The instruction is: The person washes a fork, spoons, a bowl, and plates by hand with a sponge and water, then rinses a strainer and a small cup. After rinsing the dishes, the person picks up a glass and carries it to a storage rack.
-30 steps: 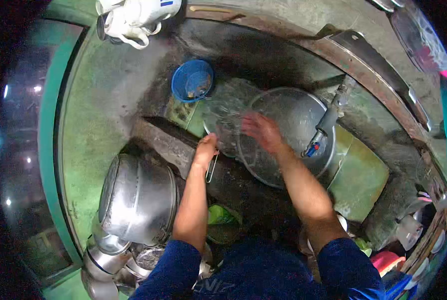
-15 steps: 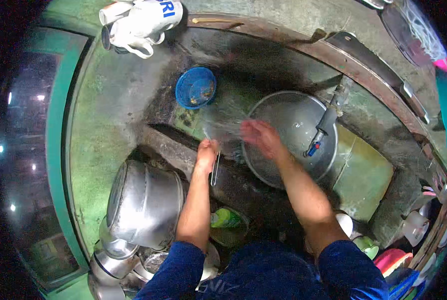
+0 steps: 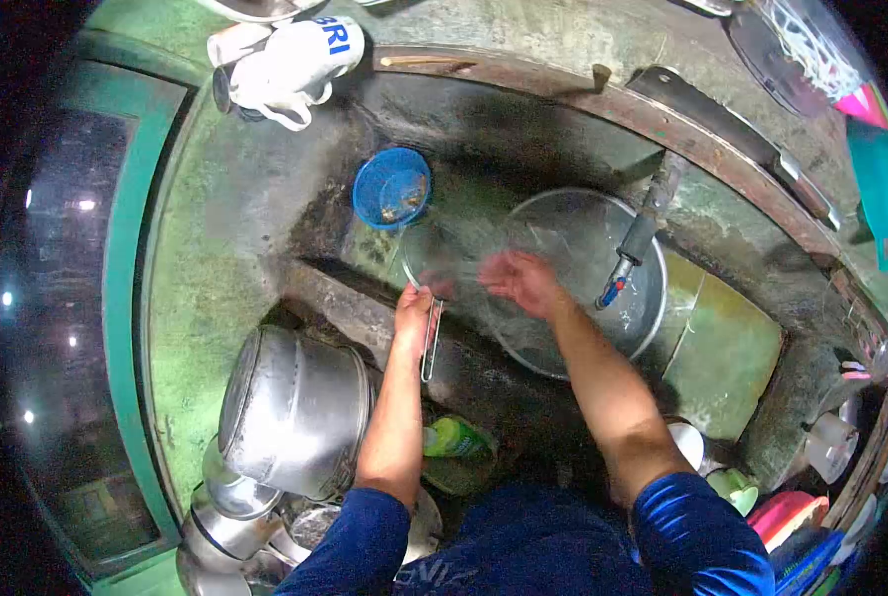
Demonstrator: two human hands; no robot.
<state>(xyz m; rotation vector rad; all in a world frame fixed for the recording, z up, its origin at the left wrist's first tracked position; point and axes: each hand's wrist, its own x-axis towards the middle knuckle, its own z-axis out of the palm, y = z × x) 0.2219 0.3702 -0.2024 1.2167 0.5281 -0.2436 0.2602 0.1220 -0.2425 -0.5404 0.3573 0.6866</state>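
My left hand (image 3: pixel 416 311) is closed around a long wire handle (image 3: pixel 429 353) whose looped end points toward me. Beyond the fist a thin rim curves round a blurred, see-through round head (image 3: pixel 428 250), like a wire strainer. My right hand (image 3: pixel 520 281) is to the right of it, fingers stretched and blurred by motion, holding nothing that I can see. It hangs over the left part of a large metal basin (image 3: pixel 653 318). Above the basin sticks out a tap (image 3: pixel 615 288) with a blue and red handle. A blue plastic basket (image 3: pixel 367 199) with some scraps in it stands past my left hand.
A big metal pot (image 3: pixel 290 412) lies at the left, with several more pots below it. A green bottle (image 3: pixel 456 437) is between my arms. White mugs (image 3: pixel 300 60) and a cleaver (image 3: pixel 702 111) lie on the ledge. Green tiles (image 3: pixel 732 348) lie right of the basin.
The view has shifted slightly, so most things sit a little lower. My right hand remains open beside the strainer, and the strainer's rim shows more clearly. My left hand keeps its grip.
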